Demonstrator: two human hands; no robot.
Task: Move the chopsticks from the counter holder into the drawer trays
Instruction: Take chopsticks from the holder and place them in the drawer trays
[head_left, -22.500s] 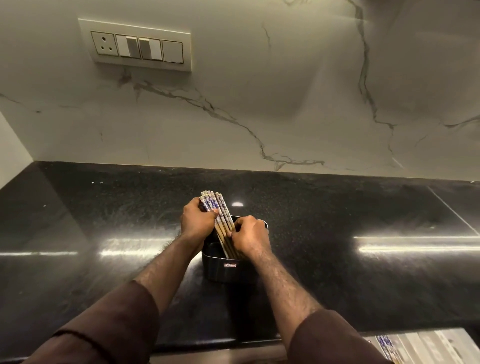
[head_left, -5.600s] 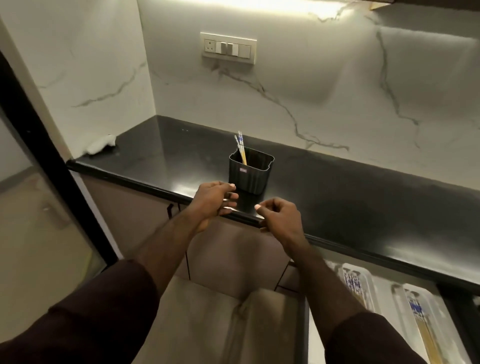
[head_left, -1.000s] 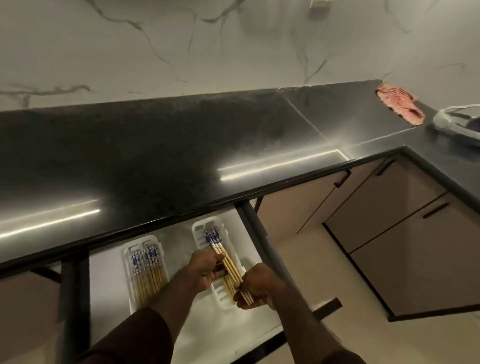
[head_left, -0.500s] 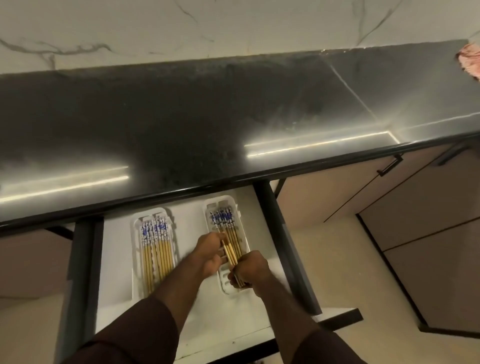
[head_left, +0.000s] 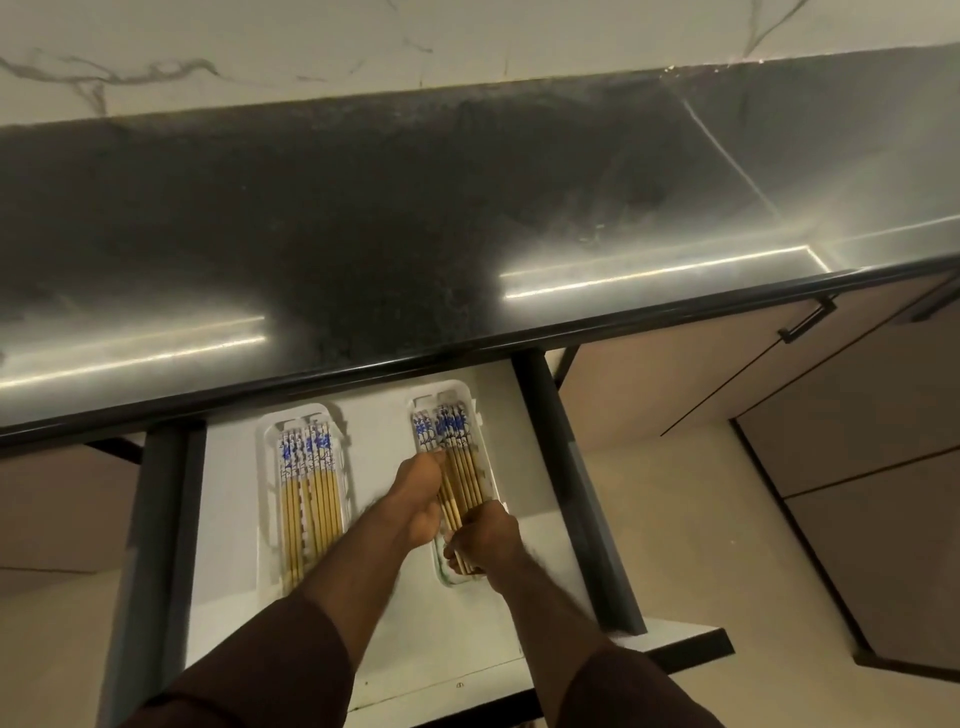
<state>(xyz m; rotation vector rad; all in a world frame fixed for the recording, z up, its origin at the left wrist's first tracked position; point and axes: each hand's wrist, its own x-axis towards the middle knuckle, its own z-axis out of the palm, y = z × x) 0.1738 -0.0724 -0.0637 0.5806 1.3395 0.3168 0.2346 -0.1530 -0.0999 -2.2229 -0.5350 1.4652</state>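
Observation:
An open white drawer (head_left: 379, 415) under the black counter holds two white trays. The left tray (head_left: 266, 499) carries a row of wooden chopsticks (head_left: 306, 499) with blue-and-white tops. In the right tray (head_left: 485, 415) lies a second bundle of the same chopsticks (head_left: 457, 467). My left hand (head_left: 421, 499) presses on the middle of that bundle from the left. Over the bundle's near tips, at the tray's near end, my right hand (head_left: 480, 538) is closed. The counter holder is out of view.
The black counter (head_left: 415, 223) overhangs the drawer's far part. Dark drawer rails (head_left: 576, 493) run along both sides. Beige cabinet fronts with a black handle (head_left: 808, 319) stand at the right, with beige floor below them.
The bundle has gone from tilted across the right tray to lying along it. Both hands have stayed on it, and the view has turned to look more straight down into the drawer.

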